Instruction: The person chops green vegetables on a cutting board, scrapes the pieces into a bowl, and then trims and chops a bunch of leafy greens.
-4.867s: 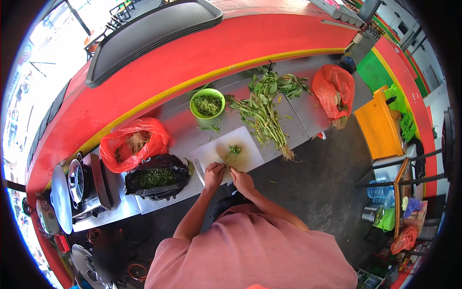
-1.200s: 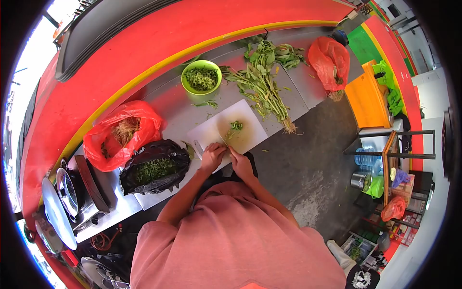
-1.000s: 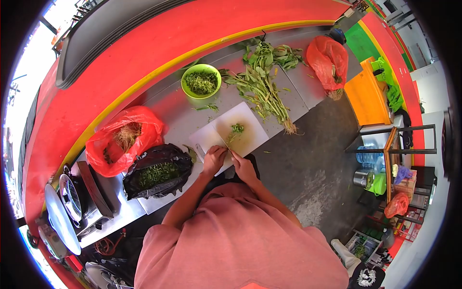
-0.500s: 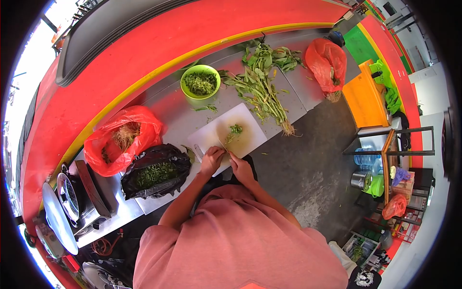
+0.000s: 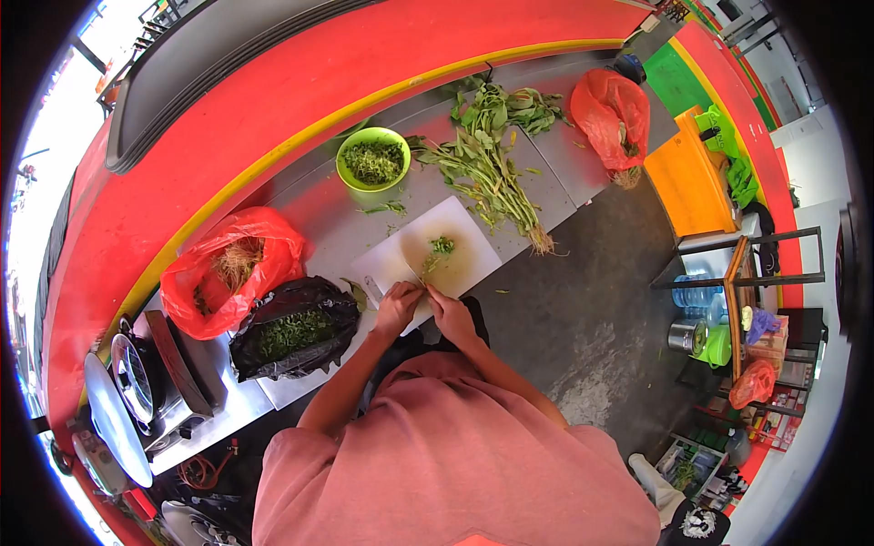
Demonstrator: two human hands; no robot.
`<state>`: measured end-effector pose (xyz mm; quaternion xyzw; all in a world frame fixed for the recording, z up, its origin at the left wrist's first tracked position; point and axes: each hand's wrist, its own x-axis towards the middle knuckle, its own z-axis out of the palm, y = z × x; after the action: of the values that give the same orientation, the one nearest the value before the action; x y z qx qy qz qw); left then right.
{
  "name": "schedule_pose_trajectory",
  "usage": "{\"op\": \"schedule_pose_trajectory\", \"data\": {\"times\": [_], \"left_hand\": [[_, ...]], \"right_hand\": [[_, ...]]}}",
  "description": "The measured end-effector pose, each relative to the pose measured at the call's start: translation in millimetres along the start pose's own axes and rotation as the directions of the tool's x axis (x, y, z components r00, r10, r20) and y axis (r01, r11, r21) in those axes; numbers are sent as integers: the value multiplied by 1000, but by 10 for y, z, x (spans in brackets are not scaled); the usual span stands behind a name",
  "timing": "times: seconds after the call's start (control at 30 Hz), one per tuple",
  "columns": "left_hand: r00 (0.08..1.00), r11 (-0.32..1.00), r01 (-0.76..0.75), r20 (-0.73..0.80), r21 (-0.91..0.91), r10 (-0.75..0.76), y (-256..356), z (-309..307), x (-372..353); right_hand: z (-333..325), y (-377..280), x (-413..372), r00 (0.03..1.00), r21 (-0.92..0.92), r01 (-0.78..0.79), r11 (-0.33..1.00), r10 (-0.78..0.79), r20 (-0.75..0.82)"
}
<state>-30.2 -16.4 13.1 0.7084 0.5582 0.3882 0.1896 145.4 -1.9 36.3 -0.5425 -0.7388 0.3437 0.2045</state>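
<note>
A white cutting board (image 5: 387, 258) lies on the metal counter, with a small heap of chopped greens (image 5: 442, 245) on it. At the board's near edge, my right hand (image 5: 451, 315) is closed around a knife (image 5: 416, 274), its thin blade pointing toward the greens. My left hand (image 5: 398, 307) is closed right beside it, the fingertips nearly touching those of my right hand; what it pinches is too small to make out. Beyond the board stands a green bowl (image 5: 406, 160) of chopped greens. Leafy stems with roots (image 5: 499, 177) lie to the right.
Left of the board are a black bag (image 5: 343, 314) of cut greens and a red bag (image 5: 282, 238) with roots. Another red bag (image 5: 608, 109) lies at the far right. A lidded pan (image 5: 134, 375) sits at the left end. Shelving (image 5: 734, 309) stands right.
My right hand has drawn slightly closer to my left hand, and the knife has shifted a little left with it. The whole view has moved slightly.
</note>
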Motion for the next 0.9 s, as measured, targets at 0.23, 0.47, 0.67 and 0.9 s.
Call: {"op": "schedule_pose_trajectory", "data": {"times": [0.23, 0.47, 0.67, 0.9], "left_hand": [[995, 994, 90, -47, -67, -94, -31, 83, 0], [997, 997, 76, -6, -33, -76, -11, 50, -16], [994, 995, 93, -45, -47, -95, -10, 99, -28], [995, 993, 95, -32, -73, -98, -15, 65, -69]], "right_hand": [[-60, 8, -102, 996, 13, -61, 998, 61, 60], [10, -43, 52, 998, -7, -53, 999, 53, 36], [-32, 5, -69, 998, -45, -50, 998, 52, 45], [-17, -33, 3, 999, -47, -34, 998, 36, 40]]}}
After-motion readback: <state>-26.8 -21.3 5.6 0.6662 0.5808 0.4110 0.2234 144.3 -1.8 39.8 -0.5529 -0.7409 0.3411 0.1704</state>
